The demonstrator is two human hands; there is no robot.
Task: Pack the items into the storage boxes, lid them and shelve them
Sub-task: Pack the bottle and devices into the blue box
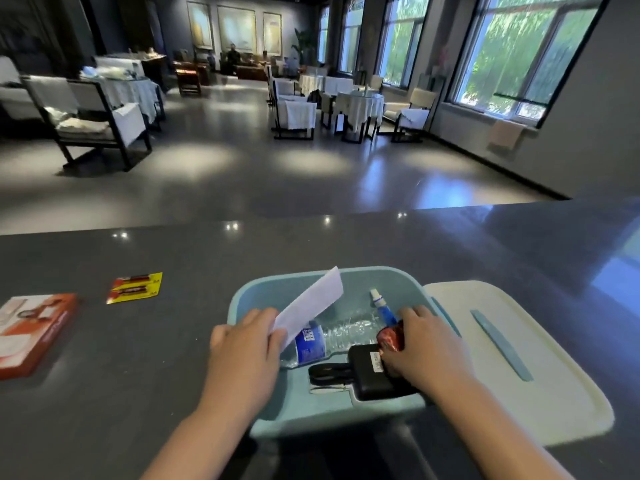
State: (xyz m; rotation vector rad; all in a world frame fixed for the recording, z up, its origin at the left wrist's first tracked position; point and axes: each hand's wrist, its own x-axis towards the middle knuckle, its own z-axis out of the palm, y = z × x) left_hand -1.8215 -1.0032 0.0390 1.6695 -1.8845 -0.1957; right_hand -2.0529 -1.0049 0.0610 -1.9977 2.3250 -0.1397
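The light blue storage box [322, 415] sits open on the dark desk [346, 244], close to the near edge and just in front of the person. Inside lie a clear water bottle [332, 337] on its side with a blue label, a small blue-and-white tube [381, 304] toward the far wall, and a black charger [372, 374] with a looped cable at the near wall. The left hand [244, 344] pinches a white slip of paper [311, 306] at the box's left rim; the paper slants up over the bottle and hides part of the far rim. The right hand [424, 344] reaches into the box's right side, fingers closed around a red shiny packet [389, 336], most of which is covered by the hand; what the packet holds cannot be made out. The hand also hides part of the charger and the right rim.

Touching the box's right side lies its white lid [540, 375] with a blue strip, flat on the desk, its near corner close to the desk's edge. Left of the box the desk is open up to a pack of batteries [135, 287] on a yellow card, and beyond it an orange flat box [33, 334], cut off by the left border. The far half of the desk is bare
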